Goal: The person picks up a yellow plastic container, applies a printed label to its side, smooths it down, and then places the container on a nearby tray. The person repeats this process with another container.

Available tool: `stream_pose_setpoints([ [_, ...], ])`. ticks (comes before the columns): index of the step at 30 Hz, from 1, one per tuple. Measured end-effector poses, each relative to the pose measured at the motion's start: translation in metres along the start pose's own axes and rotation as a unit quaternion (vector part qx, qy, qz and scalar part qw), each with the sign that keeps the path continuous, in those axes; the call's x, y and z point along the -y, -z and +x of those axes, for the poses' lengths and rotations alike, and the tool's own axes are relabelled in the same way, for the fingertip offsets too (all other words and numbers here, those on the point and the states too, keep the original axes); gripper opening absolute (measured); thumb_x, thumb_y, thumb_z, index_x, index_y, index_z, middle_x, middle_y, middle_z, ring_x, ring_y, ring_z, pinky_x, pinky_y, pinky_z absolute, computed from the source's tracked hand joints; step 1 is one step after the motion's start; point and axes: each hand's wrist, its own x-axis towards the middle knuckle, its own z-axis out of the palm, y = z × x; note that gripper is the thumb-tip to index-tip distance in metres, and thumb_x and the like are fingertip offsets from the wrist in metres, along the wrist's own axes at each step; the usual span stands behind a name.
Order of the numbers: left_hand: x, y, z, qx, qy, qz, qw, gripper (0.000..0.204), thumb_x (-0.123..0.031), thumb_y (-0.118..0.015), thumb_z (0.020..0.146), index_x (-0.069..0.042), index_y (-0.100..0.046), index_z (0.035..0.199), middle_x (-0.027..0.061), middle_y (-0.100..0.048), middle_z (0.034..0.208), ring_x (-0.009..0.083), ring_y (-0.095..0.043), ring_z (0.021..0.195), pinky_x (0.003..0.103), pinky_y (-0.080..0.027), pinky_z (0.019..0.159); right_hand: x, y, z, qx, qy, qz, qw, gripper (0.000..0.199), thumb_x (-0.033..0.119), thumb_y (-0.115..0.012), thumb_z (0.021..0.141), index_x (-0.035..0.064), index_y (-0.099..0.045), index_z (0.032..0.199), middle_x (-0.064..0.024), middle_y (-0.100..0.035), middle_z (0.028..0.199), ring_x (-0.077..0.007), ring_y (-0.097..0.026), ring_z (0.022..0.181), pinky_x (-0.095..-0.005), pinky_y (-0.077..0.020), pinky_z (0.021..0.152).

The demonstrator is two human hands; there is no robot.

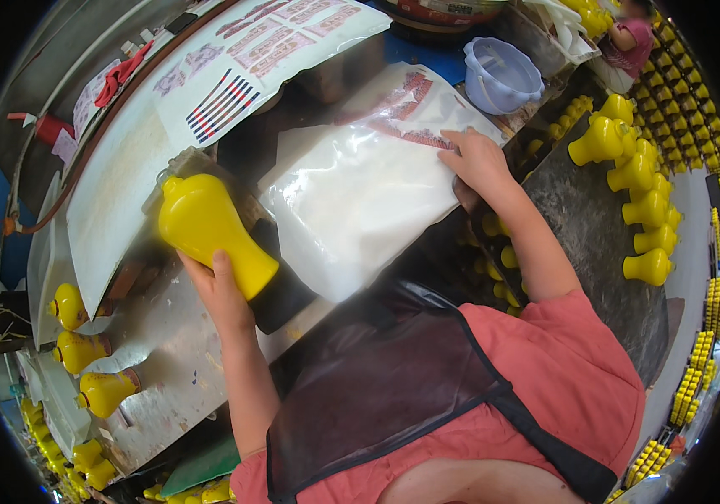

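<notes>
A glossy yellow vase lies tilted in my left hand. My thumb rests along its side and the other fingers are partly hidden beneath it. A dark block stands just under the vase's wide end. My right hand reaches over the far right edge of a clear plastic sheet on white paper. Its fingers are apart and stretched toward red printed decals at the sheet's far end, touching near them. I see nothing held in that hand.
A pale board carries decal sheets at the far left. A lavender bucket stands at the far right. Yellow vases sit on the left bench, and several more on the dark right table. Another person is far right.
</notes>
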Motion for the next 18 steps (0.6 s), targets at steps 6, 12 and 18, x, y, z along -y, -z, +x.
stream_pose_setpoints([
  [6, 0.002, 0.002, 0.002, 0.008, -0.003, -0.009, 1.0, 0.062, -0.023, -0.054, 0.107, -0.006, -0.028, 0.16, 0.0139, -0.049, 0.146, 0.0243, -0.05, 0.131, 0.037, -0.039, 0.112, 0.016, -0.019, 0.042, -0.021, -0.012, 0.028, 0.999, 0.05, 0.036, -0.078, 0.082, 0.008, -0.074, 0.123, -0.021, -0.07, 0.105, -0.0384, -0.068, 0.099, -0.0457, -0.0533, 0.089],
  [12, 0.003, 0.002, 0.0, 0.005, -0.007, -0.006, 1.0, 0.063, -0.023, -0.055, 0.108, -0.006, -0.026, 0.161, 0.014, -0.049, 0.147, 0.0246, -0.05, 0.131, 0.037, -0.039, 0.112, 0.004, -0.028, 0.063, -0.032, -0.038, 0.06, 0.997, 0.047, 0.037, -0.084, 0.077, 0.0094, -0.078, 0.115, -0.0208, -0.072, 0.106, -0.0369, -0.069, 0.102, -0.0433, -0.0533, 0.092],
  [18, -0.002, -0.003, 0.0, -0.027, -0.02, 0.013, 0.999, 0.068, -0.023, -0.058, 0.106, -0.004, -0.024, 0.161, 0.0152, -0.048, 0.148, 0.0269, -0.049, 0.134, 0.038, -0.038, 0.114, -0.002, -0.029, 0.065, -0.042, -0.005, 0.072, 0.996, 0.038, 0.032, -0.081, 0.08, 0.0092, -0.08, 0.11, -0.0203, -0.072, 0.104, -0.0373, -0.069, 0.1, -0.0434, -0.0536, 0.09],
])
